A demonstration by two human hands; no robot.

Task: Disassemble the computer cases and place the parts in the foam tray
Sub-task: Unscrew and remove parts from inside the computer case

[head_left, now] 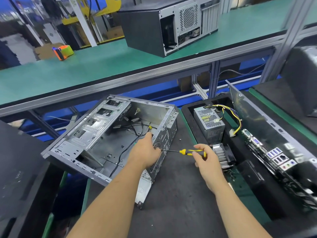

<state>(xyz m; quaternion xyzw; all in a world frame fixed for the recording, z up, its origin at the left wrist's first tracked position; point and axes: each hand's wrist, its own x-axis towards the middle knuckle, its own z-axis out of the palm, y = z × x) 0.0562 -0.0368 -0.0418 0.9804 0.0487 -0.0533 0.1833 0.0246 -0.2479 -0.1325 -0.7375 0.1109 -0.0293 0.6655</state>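
A: Dark bench mat (171,194), green conveyor behind. Open grey steel computer case (109,134) lies left, gutted.

B: Handling?

A: Stiff, light, sharp-edged. Left hand (145,152) grips its rear frame; right hand (204,157) pinches yellow-black screwdriver (187,152), tip at the rear panel. Black foam tray (193,127) right, holding parts.

My left hand (145,152) and right hand (205,162) were bare, no gloves. Both forearms were uncovered all the way down to the bottom edge of the view, no sleeves showing. I saw no rings, no watch or wristband. Nails were short and plain.
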